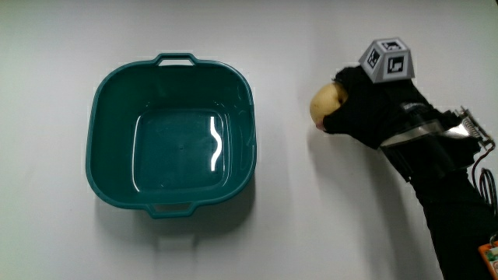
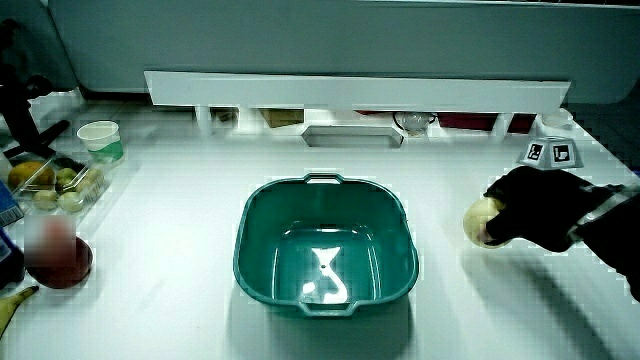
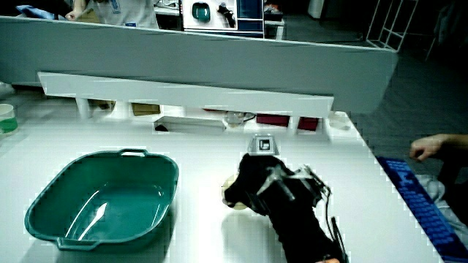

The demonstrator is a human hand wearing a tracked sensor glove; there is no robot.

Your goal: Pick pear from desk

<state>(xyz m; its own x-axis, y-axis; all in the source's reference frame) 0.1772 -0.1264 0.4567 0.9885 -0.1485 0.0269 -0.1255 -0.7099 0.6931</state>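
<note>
The white table (image 1: 47,233) carries 1 teal tub (image 1: 171,132), sitting empty with its handles toward and away from the person. Beside the tub, well apart from it, the hand (image 1: 373,109) lies low on the table, fingers curled around the pear (image 1: 325,103), which peeks out toward the tub.

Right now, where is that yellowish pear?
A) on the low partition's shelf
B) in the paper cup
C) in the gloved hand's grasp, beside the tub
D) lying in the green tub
C: the hand is curled around the pear on the table beside the empty teal tub.
</note>
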